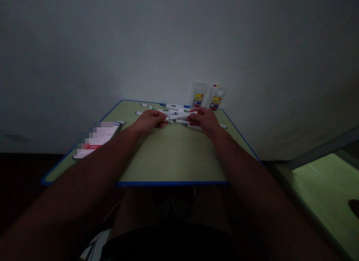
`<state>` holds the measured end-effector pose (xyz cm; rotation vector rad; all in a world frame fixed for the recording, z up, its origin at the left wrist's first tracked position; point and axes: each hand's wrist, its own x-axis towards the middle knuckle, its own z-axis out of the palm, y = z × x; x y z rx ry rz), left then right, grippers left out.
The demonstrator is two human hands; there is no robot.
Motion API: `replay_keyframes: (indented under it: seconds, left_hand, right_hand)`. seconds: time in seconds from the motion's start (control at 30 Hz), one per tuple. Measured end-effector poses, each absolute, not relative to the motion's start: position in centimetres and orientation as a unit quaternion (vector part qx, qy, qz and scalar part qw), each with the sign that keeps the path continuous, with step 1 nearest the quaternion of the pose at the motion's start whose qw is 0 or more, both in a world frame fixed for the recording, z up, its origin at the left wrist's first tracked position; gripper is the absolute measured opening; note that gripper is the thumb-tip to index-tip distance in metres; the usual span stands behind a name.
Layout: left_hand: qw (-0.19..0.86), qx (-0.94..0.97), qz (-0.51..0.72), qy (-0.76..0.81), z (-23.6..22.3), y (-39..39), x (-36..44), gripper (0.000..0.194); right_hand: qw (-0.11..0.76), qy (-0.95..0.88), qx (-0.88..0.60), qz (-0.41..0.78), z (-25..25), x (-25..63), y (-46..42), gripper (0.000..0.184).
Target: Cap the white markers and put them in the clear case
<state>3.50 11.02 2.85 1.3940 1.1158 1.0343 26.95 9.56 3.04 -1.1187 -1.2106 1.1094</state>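
A white marker pen (179, 117) lies level between my two hands, just above the far half of the table (174, 156). My left hand (149, 120) pinches its left end between thumb and fingers. At the other end, my right hand (204, 120) grips it with closed fingers. Behind and beneath the hands several more white markers are scattered, one of them a marker with blue ends (176, 106) near the wall. A dark-tipped marker (223, 126) pokes out to the right of my right hand. The hands partly cover the pile.
A lit phone or tablet (97, 141) rests at the table's left side, with a small white marker piece (120, 122) by its far corner. Two clear labelled pouches (198, 98) (215, 100) lean against the wall (168, 47) at the back right. Blue trim (174, 184) edges the table.
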Motion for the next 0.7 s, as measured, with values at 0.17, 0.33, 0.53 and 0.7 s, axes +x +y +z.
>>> replay_keyframes:
  seconds: [0.17,0.33,0.53,0.7]
  left_hand:
    - [0.522,0.558,0.446,0.466,2.79,11.23,3.38,0.006]
    - [0.53,0.55,0.447,0.466,2.52,11.53,3.35,0.007]
    - [0.542,0.536,0.457,0.457,2.57,11.47,3.38,0.009]
    - [0.564,0.518,0.465,0.444,2.52,11.6,3.23,0.011]
  right_hand:
    - [0.536,-0.546,-0.504,0.402,2.87,27.34,9.84,0.012]
    - [0.537,-0.532,-0.508,0.412,2.92,27.24,9.77,0.006]
    - [0.544,-0.494,-0.504,0.453,3.25,27.23,9.71,0.007]
    - [0.543,-0.493,-0.525,0.431,3.07,27.35,9.96,0.007]
